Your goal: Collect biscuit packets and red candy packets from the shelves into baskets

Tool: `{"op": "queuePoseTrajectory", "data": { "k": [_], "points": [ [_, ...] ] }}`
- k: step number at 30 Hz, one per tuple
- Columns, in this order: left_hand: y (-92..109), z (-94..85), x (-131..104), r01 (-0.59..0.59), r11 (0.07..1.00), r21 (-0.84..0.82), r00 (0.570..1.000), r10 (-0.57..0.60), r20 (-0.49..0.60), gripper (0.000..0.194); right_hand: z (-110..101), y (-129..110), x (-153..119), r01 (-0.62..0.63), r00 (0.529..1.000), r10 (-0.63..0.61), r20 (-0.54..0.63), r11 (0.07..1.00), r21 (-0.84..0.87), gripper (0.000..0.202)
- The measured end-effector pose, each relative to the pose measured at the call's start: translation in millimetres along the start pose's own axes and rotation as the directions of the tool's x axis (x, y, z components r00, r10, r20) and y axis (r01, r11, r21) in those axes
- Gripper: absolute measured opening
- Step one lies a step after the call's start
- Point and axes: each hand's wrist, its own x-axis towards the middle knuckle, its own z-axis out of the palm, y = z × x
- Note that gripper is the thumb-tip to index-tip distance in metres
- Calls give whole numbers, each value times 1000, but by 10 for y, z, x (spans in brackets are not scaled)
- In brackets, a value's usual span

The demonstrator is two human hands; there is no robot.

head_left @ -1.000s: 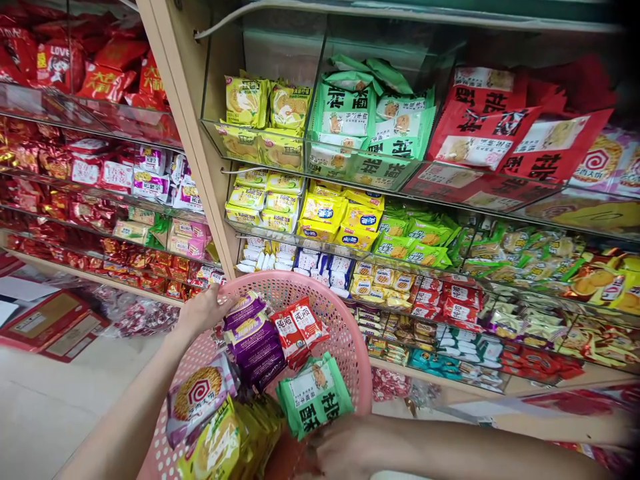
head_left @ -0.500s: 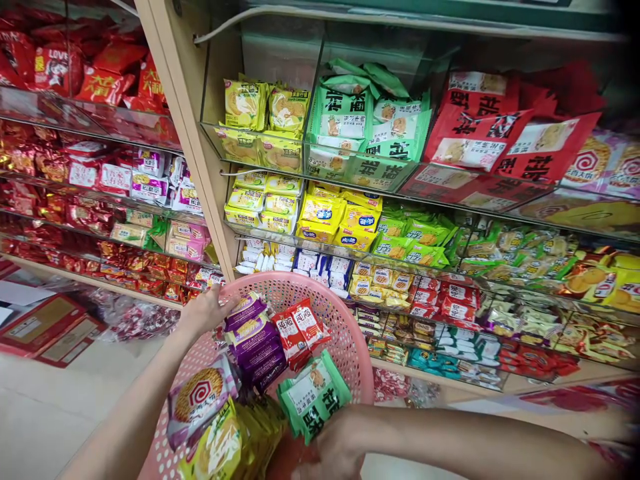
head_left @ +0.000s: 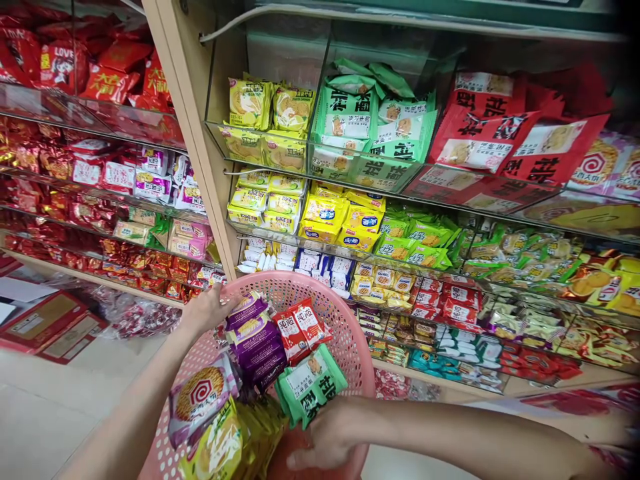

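Note:
A pink perforated plastic basket (head_left: 357, 347) is tilted toward me in front of the shelves. My left hand (head_left: 207, 310) grips its far left rim, fingers curled over the edge. Inside the basket, my right hand (head_left: 333, 427) is at a green snack packet (head_left: 307, 383), covering its lower edge; the fingers are mostly hidden, the thumb points left. Beside it lie red-and-white packets (head_left: 300, 327), a stack of purple biscuit packs (head_left: 257, 347), a lilac packet with a round biscuit picture (head_left: 203, 400) and a row of yellow packets (head_left: 217, 447).
Clear-fronted shelf bins hold yellow lemon packets (head_left: 250, 105), green packets (head_left: 350, 117) and large red packets (head_left: 483, 137). Lower tiers carry several smaller snacks. A wooden upright (head_left: 193, 133) divides the shelves. A red carton (head_left: 55, 327) stands on the floor at left.
My right hand has moved slightly up and left inside the basket, and the green packet has shifted with it. The left hand stays on the rim. The view has drifted slightly.

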Motion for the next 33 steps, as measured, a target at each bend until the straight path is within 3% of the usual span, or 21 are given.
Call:
{"op": "queuePoseTrajectory", "data": {
  "k": [5, 11, 21, 27, 33],
  "points": [
    [-15, 14, 2, -7, 1000, -12, 1000, 7, 2, 58, -117, -71, -42, -42, 998, 45, 35, 996, -80, 74],
    [-28, 41, 8, -4, 1000, -24, 1000, 4, 1, 57, -109, -63, -33, -23, 999, 21, -24, 996, -88, 70],
    [-33, 80, 22, 8, 1000, -14, 1000, -8, 3, 57, -161, -129, 23, -47, 999, 46, -12, 988, -149, 57],
    [-58, 86, 15, 5, 1000, -28, 1000, -5, 7, 60, -50, -13, -86, 14, 996, -25, -83, 990, -139, 56],
    [-6, 38, 31, -3, 1000, -26, 1000, 3, 12, 62, -134, 70, -161, 21, 986, -35, -160, 996, -87, 59]
  ]
}}
